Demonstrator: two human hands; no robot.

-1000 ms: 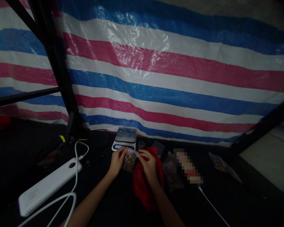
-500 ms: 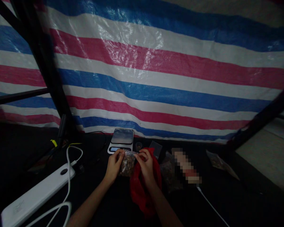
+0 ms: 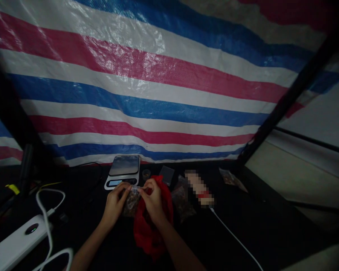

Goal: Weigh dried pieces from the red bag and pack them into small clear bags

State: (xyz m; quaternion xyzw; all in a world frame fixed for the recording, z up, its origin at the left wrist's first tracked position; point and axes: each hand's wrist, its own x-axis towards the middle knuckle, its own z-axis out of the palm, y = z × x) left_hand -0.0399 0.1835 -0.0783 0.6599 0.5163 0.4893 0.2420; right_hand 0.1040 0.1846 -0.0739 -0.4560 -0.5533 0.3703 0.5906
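Note:
A small clear plastic bag (image 3: pixel 132 203) with brownish bits inside hangs between my hands. My left hand (image 3: pixel 115 202) pinches its top edge on the left. Thumb and fingers of my right hand (image 3: pixel 153 201) close on the same top edge at the right. Beneath my right wrist lies a crumpled red bag (image 3: pixel 167 210), its inside mostly hidden by my arm. Just beyond my left fingers stands a white digital scale (image 3: pixel 124 165) with a lit display. Near my right fingertips are a small clear cup (image 3: pixel 146 174) and a flat clear square piece (image 3: pixel 167 175).
More filled plastic bags (image 3: pixel 183 203) lie right of the red bag; another bag (image 3: pixel 231 178) is farther right. A blurred-out object (image 3: pixel 199 188) has a white cable. At left lies a white power bank (image 3: pixel 15 241) with a looped cable. Striped sheeting (image 3: pixel 158 90) rises behind the black table.
My view has turned right, so everything sits farther left in the picture. Both hands still hold the plastic bag's top, and they look slightly closer together.

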